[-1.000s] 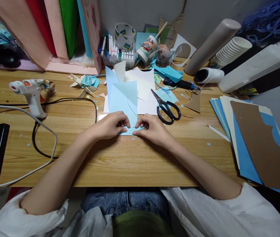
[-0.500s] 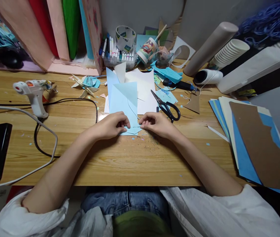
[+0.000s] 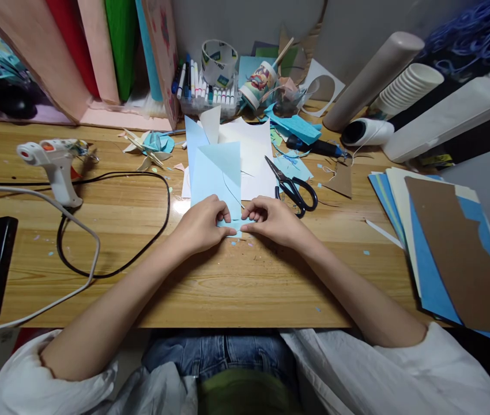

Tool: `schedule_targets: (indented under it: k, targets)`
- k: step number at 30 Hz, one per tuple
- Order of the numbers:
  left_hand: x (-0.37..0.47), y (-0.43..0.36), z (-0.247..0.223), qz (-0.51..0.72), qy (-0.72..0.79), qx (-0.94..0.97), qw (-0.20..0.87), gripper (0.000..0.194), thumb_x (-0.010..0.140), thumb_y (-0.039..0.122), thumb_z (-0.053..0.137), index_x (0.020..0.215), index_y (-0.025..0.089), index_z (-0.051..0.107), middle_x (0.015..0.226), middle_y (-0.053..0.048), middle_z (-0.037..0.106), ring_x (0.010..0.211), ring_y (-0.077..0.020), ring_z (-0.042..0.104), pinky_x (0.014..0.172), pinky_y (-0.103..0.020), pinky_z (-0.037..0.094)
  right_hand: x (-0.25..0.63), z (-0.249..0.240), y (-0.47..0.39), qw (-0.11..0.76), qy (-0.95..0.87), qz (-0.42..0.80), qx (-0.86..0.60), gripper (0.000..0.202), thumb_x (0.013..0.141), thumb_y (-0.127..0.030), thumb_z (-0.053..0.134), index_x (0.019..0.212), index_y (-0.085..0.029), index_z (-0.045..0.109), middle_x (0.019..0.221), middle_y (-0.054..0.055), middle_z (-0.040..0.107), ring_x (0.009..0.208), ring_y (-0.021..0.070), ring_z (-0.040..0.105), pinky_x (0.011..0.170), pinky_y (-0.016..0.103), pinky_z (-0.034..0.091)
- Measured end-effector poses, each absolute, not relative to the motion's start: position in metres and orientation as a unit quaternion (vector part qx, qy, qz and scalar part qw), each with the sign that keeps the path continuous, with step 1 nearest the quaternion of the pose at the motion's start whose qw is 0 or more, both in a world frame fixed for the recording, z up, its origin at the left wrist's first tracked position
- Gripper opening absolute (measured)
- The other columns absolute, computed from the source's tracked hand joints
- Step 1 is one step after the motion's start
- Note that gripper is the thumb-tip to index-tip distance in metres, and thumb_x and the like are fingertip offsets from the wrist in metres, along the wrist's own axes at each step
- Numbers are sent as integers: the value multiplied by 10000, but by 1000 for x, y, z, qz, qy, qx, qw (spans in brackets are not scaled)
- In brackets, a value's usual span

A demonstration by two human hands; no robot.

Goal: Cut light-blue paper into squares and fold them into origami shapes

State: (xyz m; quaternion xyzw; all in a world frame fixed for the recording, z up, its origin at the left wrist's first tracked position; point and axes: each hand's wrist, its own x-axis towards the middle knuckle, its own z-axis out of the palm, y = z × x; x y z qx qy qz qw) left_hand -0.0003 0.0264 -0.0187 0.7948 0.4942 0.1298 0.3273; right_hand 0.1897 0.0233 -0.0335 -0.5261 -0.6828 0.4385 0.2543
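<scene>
Between both hands is a small folded strip of light blue paper (image 3: 236,225), over the bottom end of a larger light blue sheet (image 3: 214,176). My left hand (image 3: 204,223) pinches the strip's left side, thumb along its near edge and fingers curled behind. My right hand (image 3: 273,221) grips its right end between thumb and bent fingers. The fingertips cover part of the strip. Black-handled scissors (image 3: 290,187) lie half open beyond my right hand, touching white paper (image 3: 251,161). A thin dark line curves across the blue sheet.
On the left stands a white glue gun (image 3: 61,173) with a looping black cable (image 3: 168,202). A paper flower (image 3: 152,147), a box of markers (image 3: 210,104) and blue scraps (image 3: 294,127) are at the back. A stack of coloured card (image 3: 456,248) lies on the right.
My left hand has shifted right, closer to my right hand, and its thumb has moved onto the strip. My right thumb now presses the strip's near edge. The strip appears more upright.
</scene>
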Motion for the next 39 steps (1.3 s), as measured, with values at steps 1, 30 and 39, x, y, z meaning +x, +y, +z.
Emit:
schedule_targets:
  k: [1, 30, 39]
  targets:
    - [-1, 27, -19, 129, 497, 792, 330, 232, 670, 383, 661, 761, 185, 582, 788, -9, 522, 705, -155, 509, 612, -270, 375, 190, -33, 25, 251, -674, 451, -528, 178, 590, -206, 719, 728, -146, 623, 667, -19, 518, 608, 95, 463, 559, 230, 391]
    - [-16, 29, -15, 169, 540, 748, 348, 160, 688, 341, 627, 748, 195, 599, 780, -25, 598, 763, -188, 541, 672, -302, 410, 192, -24, 16, 295, -661, 452, -521, 134, 726, -273, 638, 777, -150, 643, 645, -12, 556, 553, 87, 417, 509, 226, 322]
    - [-5, 26, 1, 362, 523, 665, 392, 116, 711, 280, 634, 747, 170, 645, 763, -23, 668, 725, -146, 589, 703, -269, 454, 195, -19, 14, 380, -664, 397, -508, 72, 754, -246, 623, 744, -177, 604, 736, 17, 575, 649, 126, 517, 591, 262, 413]
